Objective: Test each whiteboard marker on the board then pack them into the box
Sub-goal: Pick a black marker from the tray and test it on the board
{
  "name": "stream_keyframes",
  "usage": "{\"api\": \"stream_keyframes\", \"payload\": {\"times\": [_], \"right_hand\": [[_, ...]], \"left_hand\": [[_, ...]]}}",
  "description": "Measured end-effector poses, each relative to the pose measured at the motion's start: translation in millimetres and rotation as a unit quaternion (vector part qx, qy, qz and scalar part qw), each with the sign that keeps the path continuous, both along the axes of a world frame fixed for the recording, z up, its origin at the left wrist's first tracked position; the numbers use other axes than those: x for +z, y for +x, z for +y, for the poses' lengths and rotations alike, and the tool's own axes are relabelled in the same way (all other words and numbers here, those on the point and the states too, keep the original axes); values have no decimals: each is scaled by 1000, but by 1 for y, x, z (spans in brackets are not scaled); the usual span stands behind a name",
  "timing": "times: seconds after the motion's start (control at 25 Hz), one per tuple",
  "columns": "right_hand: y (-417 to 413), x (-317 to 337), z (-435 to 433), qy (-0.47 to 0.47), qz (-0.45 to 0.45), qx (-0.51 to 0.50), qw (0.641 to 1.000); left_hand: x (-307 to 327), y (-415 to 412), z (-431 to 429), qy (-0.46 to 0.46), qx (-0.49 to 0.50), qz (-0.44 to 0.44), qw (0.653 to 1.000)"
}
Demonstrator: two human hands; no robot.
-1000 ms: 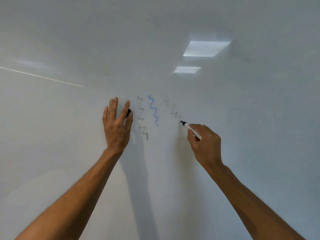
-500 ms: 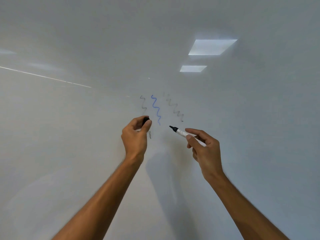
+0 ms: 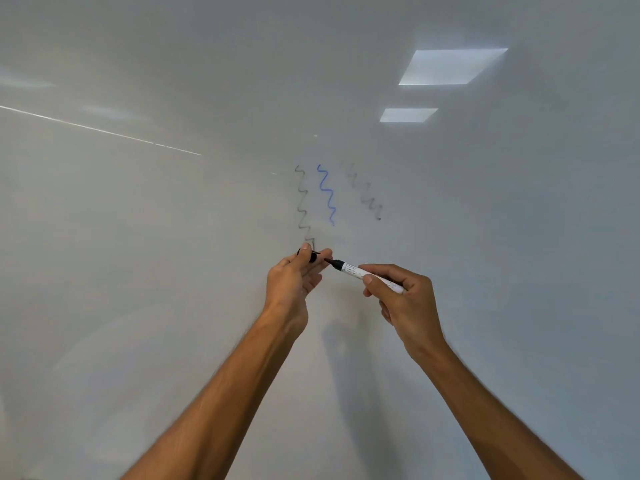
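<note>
Head view: below blue squiggle point(image 3: 327, 195), left hand point(image 3: 289, 282) pinches black plastic cap point(image 3: 313, 256), right hand point(image 3: 407, 303) grips white-barrelled marker point(image 3: 353, 270); recapping likely needs tip alignment.

1. marker point(image 3: 353, 270): the white barrel carries a few rows of small dark print just behind the black tip end. it is too small and blurred to read, so no brand or number can be made out.
2. whiteboard point(image 3: 138, 271): hand-drawn marks only, side by side: a grey stroke point(image 3: 302, 202), a blue stroke point(image 3: 327, 195) and a faint grey stroke point(image 3: 369, 199). all three are wavy lines, and none forms a letter, numeral or sign.
3. legible text in view: none.
</note>
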State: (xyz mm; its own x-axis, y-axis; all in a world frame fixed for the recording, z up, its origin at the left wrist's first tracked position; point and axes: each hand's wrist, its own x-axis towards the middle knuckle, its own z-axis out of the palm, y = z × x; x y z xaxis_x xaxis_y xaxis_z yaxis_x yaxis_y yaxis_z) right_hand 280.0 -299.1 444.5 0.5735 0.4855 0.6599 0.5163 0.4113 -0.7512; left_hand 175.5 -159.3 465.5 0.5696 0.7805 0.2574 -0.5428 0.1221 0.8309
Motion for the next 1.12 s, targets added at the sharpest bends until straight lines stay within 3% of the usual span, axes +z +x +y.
{"api": "stream_keyframes", "payload": {"times": [0.64,1.12], "right_hand": [[5,-11,-3,-41,-68,-22,997],[5,-13,-7,-69,6,28,997]], "left_hand": [[-15,-3,-16,44,-66,65,995],[-17,-17,1,175,-47,155,971]]}}
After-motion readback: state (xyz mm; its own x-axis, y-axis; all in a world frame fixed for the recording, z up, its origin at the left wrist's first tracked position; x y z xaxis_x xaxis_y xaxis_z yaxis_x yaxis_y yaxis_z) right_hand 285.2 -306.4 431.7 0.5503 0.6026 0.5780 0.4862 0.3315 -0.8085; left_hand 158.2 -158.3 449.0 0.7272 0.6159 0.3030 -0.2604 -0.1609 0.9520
